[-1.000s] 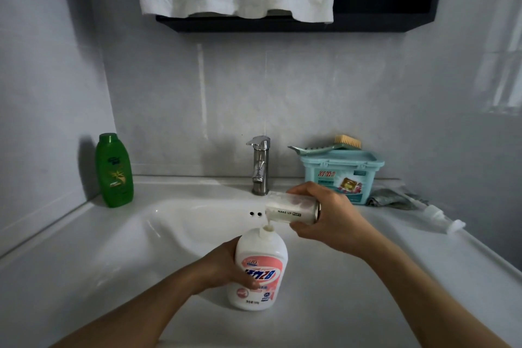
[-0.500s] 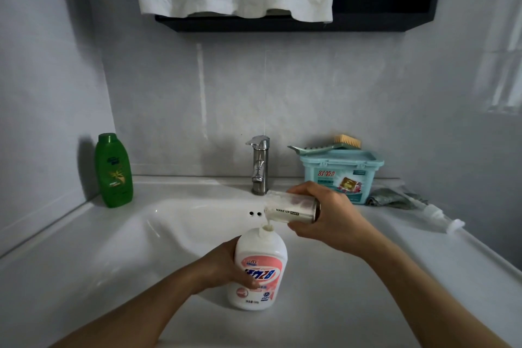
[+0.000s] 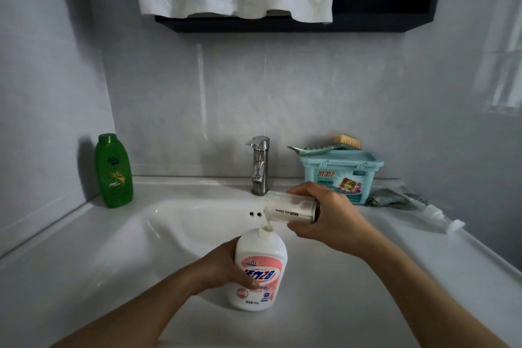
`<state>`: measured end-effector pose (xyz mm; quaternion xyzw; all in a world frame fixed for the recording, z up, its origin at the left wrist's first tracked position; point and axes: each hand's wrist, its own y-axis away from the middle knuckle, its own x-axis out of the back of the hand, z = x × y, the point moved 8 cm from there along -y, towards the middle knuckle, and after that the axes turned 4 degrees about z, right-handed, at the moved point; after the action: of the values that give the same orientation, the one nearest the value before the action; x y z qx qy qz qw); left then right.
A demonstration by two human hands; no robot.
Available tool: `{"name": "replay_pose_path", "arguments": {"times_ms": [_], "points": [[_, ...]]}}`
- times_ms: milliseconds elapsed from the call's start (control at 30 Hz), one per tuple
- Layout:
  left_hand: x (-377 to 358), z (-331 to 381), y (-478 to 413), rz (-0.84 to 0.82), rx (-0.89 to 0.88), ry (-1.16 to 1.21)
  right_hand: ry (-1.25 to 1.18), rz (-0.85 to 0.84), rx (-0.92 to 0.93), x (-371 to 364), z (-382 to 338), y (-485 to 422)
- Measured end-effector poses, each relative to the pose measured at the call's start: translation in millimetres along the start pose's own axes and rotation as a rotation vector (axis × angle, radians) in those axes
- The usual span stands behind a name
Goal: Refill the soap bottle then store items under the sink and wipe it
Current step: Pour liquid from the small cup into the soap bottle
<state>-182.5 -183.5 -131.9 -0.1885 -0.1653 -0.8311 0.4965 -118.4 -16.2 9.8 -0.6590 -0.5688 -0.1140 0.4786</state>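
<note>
The soap bottle [image 3: 258,271] stands on the tabletop [image 3: 367,291] at 6 o'clock from the tap [image 3: 259,167], left hand [image 3: 226,268] curled round its waist, right hand [image 3: 330,220] at its 1 o'clock gripping the tipped clear jar [image 3: 291,209] over the neck; smooth plastic, probably slippery and heavy once full, best held mid-body.

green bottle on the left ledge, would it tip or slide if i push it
Probably tips if pushed near its cap: the green bottle stands upright and tall for its base. Pushed low, it likely slides, since the white sink ledge looks glossy. Weight unclear: the plastic is opaque.
</note>
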Motion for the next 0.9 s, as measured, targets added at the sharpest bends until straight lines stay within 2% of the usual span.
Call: {"name": "replay_pose_path", "arguments": {"times_ms": [900], "points": [[-0.1,-2.6,-1.4,0.005,0.003,0.011,-0.003,0.005,0.01,0.6,-1.5,-0.2]]}}
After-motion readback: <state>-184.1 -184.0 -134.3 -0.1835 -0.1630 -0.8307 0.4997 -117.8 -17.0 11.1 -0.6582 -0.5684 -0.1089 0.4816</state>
